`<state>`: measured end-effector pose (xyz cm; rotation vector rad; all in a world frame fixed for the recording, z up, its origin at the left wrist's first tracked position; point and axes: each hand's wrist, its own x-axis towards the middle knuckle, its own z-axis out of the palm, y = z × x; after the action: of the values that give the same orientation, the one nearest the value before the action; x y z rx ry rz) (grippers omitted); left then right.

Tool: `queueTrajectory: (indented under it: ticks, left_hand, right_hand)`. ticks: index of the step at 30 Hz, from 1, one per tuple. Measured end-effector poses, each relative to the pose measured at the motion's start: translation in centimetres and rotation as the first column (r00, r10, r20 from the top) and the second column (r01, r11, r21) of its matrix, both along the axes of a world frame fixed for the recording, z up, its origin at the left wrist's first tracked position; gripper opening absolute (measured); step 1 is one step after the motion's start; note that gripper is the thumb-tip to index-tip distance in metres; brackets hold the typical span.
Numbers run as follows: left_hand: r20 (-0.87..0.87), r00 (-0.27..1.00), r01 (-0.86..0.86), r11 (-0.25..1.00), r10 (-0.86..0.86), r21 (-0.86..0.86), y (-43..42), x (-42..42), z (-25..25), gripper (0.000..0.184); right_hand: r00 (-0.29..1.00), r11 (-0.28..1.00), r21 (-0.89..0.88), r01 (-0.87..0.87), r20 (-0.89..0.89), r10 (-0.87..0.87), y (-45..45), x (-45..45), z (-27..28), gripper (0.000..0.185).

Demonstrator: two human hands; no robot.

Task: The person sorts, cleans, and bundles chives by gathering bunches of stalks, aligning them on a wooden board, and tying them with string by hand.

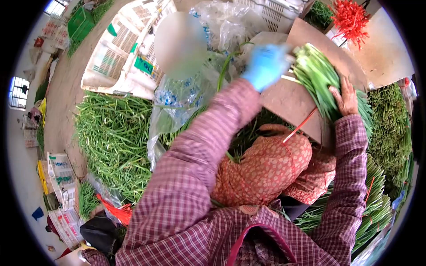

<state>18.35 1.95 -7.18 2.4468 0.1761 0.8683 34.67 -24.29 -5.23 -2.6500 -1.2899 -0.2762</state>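
Observation:
A bundle of long, chive-like green leaves with pale stem ends lies across a brown board in front of me. My right hand, bare, rests on its leafy part with fingers stretched out and thumb apart. My left hand, in a blue glove, is smeared by motion near the pale ends; its fingers cannot be made out. A few thin pale stalks stick out between the glove and the bundle. A red strip hangs over the board's near edge, above my patterned trouser leg.
Loose greens are heaped at left, beside clear plastic bags and white crates. Red ties hang at upper right. Stacked green bundles stand at far right, with more bundles beside my right arm. A blurred round patch covers part of the crates.

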Motion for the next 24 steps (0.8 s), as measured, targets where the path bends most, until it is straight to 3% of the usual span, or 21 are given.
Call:
queueTrajectory:
  ticks: [1,2,3,4,6,9,10,11,12,13,14,16,18,20,23,24]
  left_hand:
    - [-0.253,0.960,-0.116,0.992,0.124,0.044,3.4,-2.3,-1.5,0.038]
    - [-0.139,0.971,-0.205,0.976,0.194,-0.068,5.4,-6.2,-2.4,0.043]
    - [-0.135,0.920,-0.377,0.925,0.368,-0.046,8.0,-9.4,-5.0,0.038]
    - [-0.046,0.913,-0.405,0.893,0.404,-0.194,10.0,-13.7,-7.1,0.036]
    - [-0.155,0.867,-0.498,0.838,0.474,-0.223,10.9,-21.8,-7.8,0.034]
    - [-0.367,0.807,-0.588,0.677,0.462,-0.442,9.4,-30.7,-12.3,0.030]
    - [-0.398,0.804,-0.594,0.620,0.441,-0.513,8.5,-32.8,-14.0,0.029]
    - [-0.389,0.808,-0.585,0.520,0.443,-0.623,7.5,-34.3,-16.3,0.028]
    - [-0.378,0.811,-0.561,0.408,0.446,-0.720,6.6,-35.4,-17.8,0.026]
    - [-0.510,0.776,-0.629,0.402,0.371,-0.665,5.6,-36.1,-17.0,0.028]
    - [-0.511,0.776,-0.630,0.396,0.371,-0.668,5.2,-37.0,-18.0,0.028]
    - [-0.535,0.759,-0.650,0.482,0.371,-0.588,4.7,-38.4,-21.8,0.028]
    - [-0.562,0.748,-0.661,0.467,0.353,-0.587,4.5,-39.6,-24.1,0.028]
    - [-0.589,0.735,-0.674,0.457,0.335,-0.581,4.7,-39.8,-24.4,0.028]
    - [-0.554,0.757,-0.644,0.249,0.347,-0.724,3.8,-38.6,-22.5,0.024]
    - [-0.554,0.758,-0.642,0.246,0.343,-0.726,3.7,-38.2,-22.3,0.024]
  right_hand:
    - [1.000,1.000,0.009,-0.016,-0.009,0.016,0.2,-0.2,0.5,0.075]
    - [0.999,0.999,0.020,-0.032,-0.013,0.032,0.4,-0.4,1.4,0.075]
    - [0.992,0.998,0.030,-0.060,0.110,0.056,0.7,-0.8,1.8,0.074]
    - [0.989,0.992,0.093,-0.088,0.126,0.076,2.0,-2.6,3.4,0.069]
    - [0.950,0.930,0.256,-0.264,0.233,0.205,5.7,-7.4,6.2,0.056]
    - [0.916,0.861,0.347,-0.372,-0.012,0.400,11.8,-15.7,6.0,0.021]
    - [0.876,0.855,0.275,-0.439,-0.078,0.475,14.1,-18.1,4.8,0.018]
    - [0.850,0.895,0.146,-0.421,-0.281,0.445,16.4,-19.9,2.8,0.019]
    - [0.854,0.908,-0.051,-0.415,-0.366,0.370,18.6,-21.7,0.6,0.024]
    - [0.834,0.849,-0.317,-0.424,-0.501,0.229,21.3,-22.7,-2.5,0.028]
    - [0.804,0.799,-0.409,-0.441,-0.575,0.150,23.0,-23.4,-5.7,0.034]
    - [0.794,0.797,-0.459,-0.393,-0.607,0.042,24.6,-24.3,-11.0,0.038]
    - [0.766,0.822,-0.468,-0.326,-0.640,-0.060,25.5,-24.5,-14.5,0.039]
    - [0.677,0.879,-0.454,-0.149,-0.694,-0.244,26.3,-24.6,-16.1,0.038]
    - [0.676,0.895,-0.442,-0.056,-0.677,-0.292,27.0,-24.8,-18.3,0.041]
    - [0.693,0.900,-0.434,-0.024,-0.656,-0.298,27.3,-24.8,-18.6,0.043]
